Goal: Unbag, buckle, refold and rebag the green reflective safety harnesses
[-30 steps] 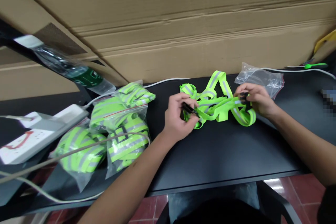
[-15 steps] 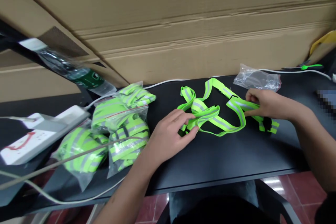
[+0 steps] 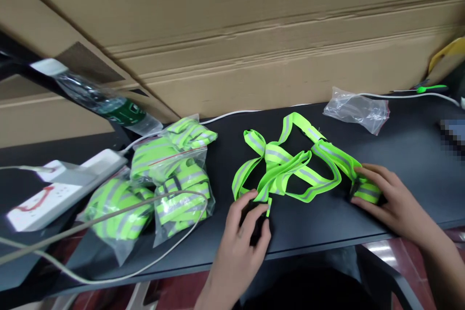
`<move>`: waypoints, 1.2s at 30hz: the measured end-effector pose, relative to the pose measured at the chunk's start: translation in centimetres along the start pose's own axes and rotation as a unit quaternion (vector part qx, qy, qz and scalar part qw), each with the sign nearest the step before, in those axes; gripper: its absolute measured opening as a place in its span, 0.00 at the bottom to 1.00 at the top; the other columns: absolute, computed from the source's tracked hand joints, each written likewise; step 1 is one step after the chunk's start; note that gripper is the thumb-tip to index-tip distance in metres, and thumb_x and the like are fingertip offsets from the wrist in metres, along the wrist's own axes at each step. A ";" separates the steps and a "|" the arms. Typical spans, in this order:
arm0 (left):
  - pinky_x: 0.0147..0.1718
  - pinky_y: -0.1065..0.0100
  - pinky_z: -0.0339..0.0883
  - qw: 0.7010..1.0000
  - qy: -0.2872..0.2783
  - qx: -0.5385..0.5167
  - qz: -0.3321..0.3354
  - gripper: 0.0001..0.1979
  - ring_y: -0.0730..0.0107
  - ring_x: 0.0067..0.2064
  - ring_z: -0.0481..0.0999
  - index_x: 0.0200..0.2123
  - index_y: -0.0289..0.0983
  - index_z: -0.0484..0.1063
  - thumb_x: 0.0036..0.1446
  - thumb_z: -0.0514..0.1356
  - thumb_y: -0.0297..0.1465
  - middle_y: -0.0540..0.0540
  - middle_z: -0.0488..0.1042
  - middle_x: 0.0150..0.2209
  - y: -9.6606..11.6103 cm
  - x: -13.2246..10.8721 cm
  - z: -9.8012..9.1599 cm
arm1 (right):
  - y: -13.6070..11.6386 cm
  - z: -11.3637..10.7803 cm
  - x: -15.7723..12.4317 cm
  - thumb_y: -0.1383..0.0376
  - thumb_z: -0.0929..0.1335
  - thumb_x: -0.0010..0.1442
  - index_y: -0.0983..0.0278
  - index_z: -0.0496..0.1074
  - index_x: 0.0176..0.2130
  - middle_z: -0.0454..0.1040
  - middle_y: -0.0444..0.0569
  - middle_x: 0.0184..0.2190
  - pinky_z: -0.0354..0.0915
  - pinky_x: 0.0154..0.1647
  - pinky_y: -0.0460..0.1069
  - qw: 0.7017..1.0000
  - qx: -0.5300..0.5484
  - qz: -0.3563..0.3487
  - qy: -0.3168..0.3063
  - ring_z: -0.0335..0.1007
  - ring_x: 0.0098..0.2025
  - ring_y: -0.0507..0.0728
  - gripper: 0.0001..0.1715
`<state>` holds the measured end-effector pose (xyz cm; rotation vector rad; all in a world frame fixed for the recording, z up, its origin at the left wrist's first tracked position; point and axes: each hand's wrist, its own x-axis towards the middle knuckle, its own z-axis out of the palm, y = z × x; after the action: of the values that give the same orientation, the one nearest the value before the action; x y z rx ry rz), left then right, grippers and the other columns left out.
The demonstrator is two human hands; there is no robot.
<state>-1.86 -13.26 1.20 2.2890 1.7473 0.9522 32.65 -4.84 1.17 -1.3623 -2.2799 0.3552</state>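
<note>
Black desk (image 3: pixel 319 225), cardboard (image 3: pixel 254 43) behind, hi-vis straps (image 3: pixel 278 155) at L hand (image 3: pixel 241 237), R hand (image 3: pixel 394 198).

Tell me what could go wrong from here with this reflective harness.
The crossed loops of the reflective harness might tighten into a tangle if the left hand and right hand pull apart. The strap end at the left hand sits near the desk's front edge, so it could slip off. The cable over the bagged vests could snag.

Packing area: bagged reflective vests (image 3: pixel 181 203)
</note>
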 end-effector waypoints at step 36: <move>0.43 0.54 0.76 0.989 -0.014 0.108 0.100 0.17 0.55 0.44 0.78 0.54 0.34 0.69 0.63 0.62 0.33 0.40 0.74 0.44 -1.8 3.9 0.2 | 0.8 -2.0 15.1 0.49 0.74 0.56 0.58 0.74 0.54 0.80 0.51 0.42 0.72 0.38 0.53 0.980 0.183 0.018 -0.073 0.77 0.38 0.59 0.30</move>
<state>-2.67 -9.08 1.87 2.6403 1.7122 0.7894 28.11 8.81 6.36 -1.2199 -2.1653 0.8649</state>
